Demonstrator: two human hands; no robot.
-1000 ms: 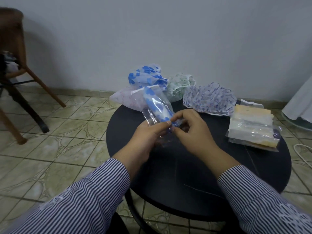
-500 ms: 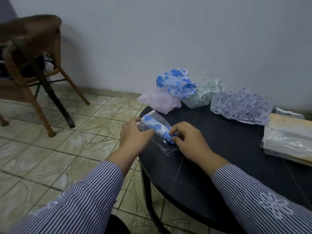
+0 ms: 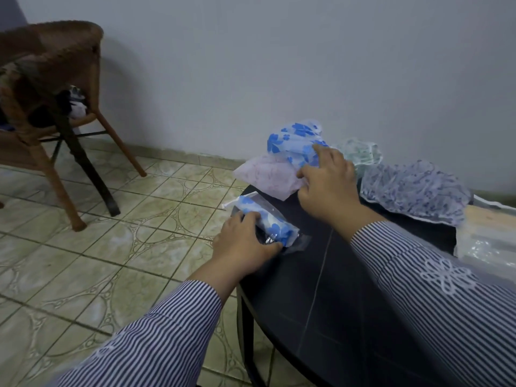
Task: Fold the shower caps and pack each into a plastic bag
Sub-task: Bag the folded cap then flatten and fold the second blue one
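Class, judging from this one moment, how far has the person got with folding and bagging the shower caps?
Done: one blue-flowered cap sits rolled inside a plastic bag at the table edge, under the left hand. In hand: the right hand reaches onto the loose blue-flowered cap. Left: the pink, green and purple-patterned caps lie unfolded.

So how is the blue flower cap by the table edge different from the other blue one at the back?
The near cap is rolled tight inside a clear bag, under the left hand. The back cap is loose, puffy and unbagged, on the pile where the right hand reaches. Both have the same blue flowers.
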